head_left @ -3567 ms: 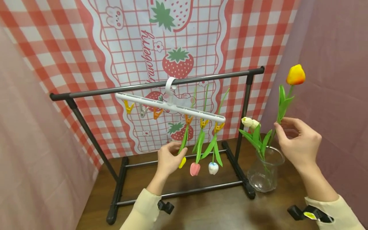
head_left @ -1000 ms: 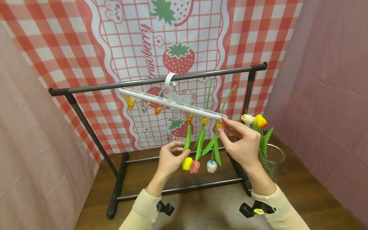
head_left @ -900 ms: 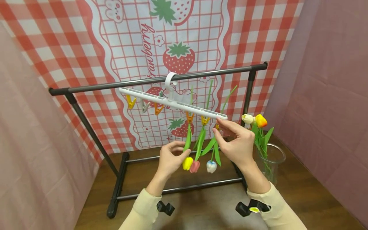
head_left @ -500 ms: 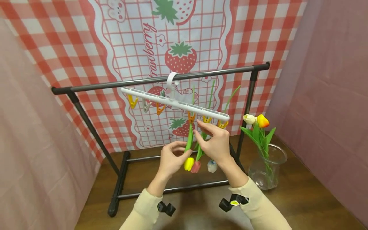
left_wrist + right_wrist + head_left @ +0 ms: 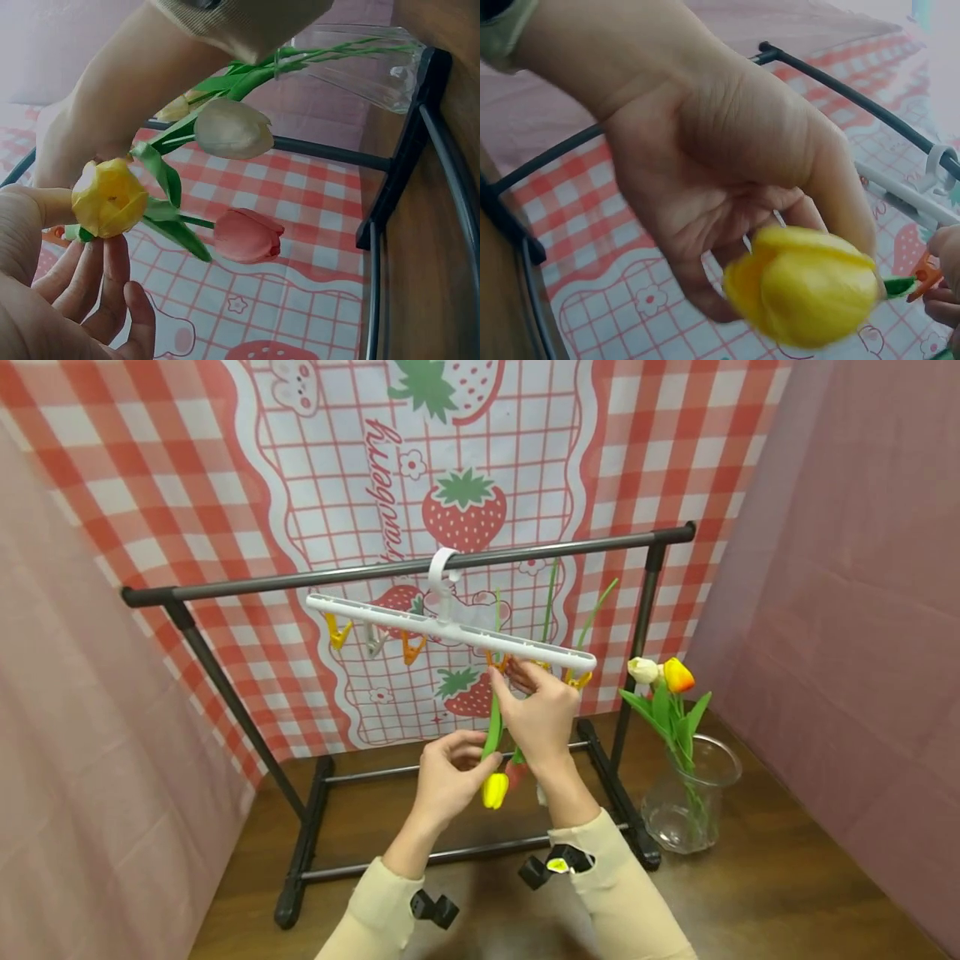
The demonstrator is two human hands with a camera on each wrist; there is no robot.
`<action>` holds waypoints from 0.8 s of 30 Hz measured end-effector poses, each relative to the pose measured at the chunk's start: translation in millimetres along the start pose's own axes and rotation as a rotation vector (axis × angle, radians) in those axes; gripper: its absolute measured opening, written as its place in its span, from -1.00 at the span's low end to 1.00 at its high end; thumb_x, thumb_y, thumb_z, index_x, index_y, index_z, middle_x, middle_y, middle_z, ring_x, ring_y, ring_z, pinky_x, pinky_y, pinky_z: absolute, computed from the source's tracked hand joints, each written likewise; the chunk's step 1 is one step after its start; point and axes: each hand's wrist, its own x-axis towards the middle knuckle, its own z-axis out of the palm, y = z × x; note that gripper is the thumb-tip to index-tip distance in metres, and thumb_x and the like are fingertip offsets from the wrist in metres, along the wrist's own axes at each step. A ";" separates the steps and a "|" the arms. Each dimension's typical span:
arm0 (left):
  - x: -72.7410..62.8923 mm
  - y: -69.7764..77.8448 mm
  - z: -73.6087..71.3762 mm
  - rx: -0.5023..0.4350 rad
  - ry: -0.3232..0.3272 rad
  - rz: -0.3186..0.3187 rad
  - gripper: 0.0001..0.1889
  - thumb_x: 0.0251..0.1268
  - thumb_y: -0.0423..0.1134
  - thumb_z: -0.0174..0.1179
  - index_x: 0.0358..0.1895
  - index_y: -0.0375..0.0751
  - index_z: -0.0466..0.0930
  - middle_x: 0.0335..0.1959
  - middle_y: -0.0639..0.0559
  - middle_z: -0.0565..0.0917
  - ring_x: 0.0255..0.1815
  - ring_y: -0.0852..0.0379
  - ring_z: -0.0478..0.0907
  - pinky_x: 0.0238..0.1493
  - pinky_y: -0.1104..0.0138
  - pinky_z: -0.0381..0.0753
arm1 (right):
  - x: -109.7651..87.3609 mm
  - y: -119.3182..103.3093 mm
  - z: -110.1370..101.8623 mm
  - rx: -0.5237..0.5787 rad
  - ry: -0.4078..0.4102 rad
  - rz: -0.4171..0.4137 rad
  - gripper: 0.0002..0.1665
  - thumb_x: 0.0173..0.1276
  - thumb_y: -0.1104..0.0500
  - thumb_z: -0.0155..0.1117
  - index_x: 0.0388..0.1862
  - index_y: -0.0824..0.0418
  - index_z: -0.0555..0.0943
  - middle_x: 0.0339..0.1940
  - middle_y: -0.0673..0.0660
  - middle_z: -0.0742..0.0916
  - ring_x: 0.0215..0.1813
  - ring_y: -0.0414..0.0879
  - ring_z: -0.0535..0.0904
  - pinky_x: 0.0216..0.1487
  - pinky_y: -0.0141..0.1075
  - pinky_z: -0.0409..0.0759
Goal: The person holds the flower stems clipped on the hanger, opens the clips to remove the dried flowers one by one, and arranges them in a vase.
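Pinching on two fronts

Left hand (image 5: 448, 781) pinched the yellow tulip (image 5: 495, 791) low on its leafy stem (image 5: 494, 727); tulip hung bloom-down under the white hanger (image 5: 375, 613), above the counter (image 5: 780, 885). Right hand (image 5: 542, 714), thumb against fingers, pinched the orange clip (image 5: 926, 277) at that stem.

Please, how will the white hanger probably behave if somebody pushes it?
The white hanger probably swings or turns easily, since a single hook holds it on the bar. It may dip toward the clipped tulips, all on one half. Its slim, plastic-looking body suggests low weight.
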 end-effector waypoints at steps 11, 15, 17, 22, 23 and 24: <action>-2.0 0.7 1.3 -0.002 -0.044 -0.041 -0.78 0.26 -0.37 0.51 -0.05 -0.30 0.82 -0.30 -0.23 0.86 -0.39 0.10 0.77 -0.28 0.42 0.71 | 4.1 -11.4 14.0 -0.078 0.092 0.048 -0.72 0.27 0.07 0.65 -0.21 0.27 0.86 -0.36 0.21 0.89 -0.35 0.02 0.87 -0.25 -0.14 0.84; -2.5 2.7 2.5 0.019 -0.042 -0.038 -0.78 0.25 -0.36 0.52 -0.05 -0.30 0.82 -0.30 -0.22 0.87 -0.39 0.16 0.74 -0.28 0.42 0.69 | 5.9 -13.6 13.3 -0.086 0.103 0.047 -0.74 0.27 0.09 0.63 -0.31 0.30 0.85 -0.40 0.21 0.88 -0.39 0.04 0.85 -0.30 -0.10 0.83; -2.8 3.3 3.0 0.030 -0.043 -0.035 -0.79 0.25 -0.35 0.52 -0.06 -0.27 0.83 -0.30 -0.20 0.87 -0.39 0.20 0.72 -0.26 0.42 0.69 | 6.5 -14.7 12.3 -0.088 0.102 0.043 -0.74 0.27 0.10 0.64 -0.32 0.31 0.84 -0.41 0.22 0.88 -0.39 0.05 0.85 -0.31 -0.09 0.82; -5.2 0.9 1.3 0.038 -0.042 -0.026 -0.81 0.25 -0.34 0.51 -0.09 -0.28 0.83 -0.32 -0.19 0.86 -0.40 0.26 0.72 -0.24 0.43 0.70 | 7.6 -16.5 11.2 -0.084 0.092 0.038 -0.75 0.26 0.11 0.63 -0.32 0.31 0.85 -0.40 0.23 0.88 -0.39 0.05 0.85 -0.31 -0.10 0.81; -6.3 0.0 0.3 0.039 -0.041 -0.026 -0.81 0.25 -0.35 0.51 -0.10 -0.28 0.83 -0.32 -0.19 0.86 -0.40 0.26 0.71 -0.24 0.43 0.70 | 7.7 -16.8 11.2 -0.086 0.089 0.034 -0.75 0.27 0.11 0.63 -0.31 0.31 0.85 -0.40 0.22 0.88 -0.39 0.05 0.85 -0.32 -0.10 0.81; -7.7 -1.3 -1.0 0.039 -0.043 -0.029 -0.81 0.24 -0.35 0.51 -0.10 -0.28 0.83 -0.33 -0.20 0.86 -0.40 0.26 0.71 -0.24 0.43 0.70 | 7.6 -17.1 11.4 -0.085 0.088 0.029 -0.76 0.26 0.12 0.63 -0.31 0.31 0.86 -0.39 0.22 0.88 -0.40 0.04 0.85 -0.32 -0.09 0.80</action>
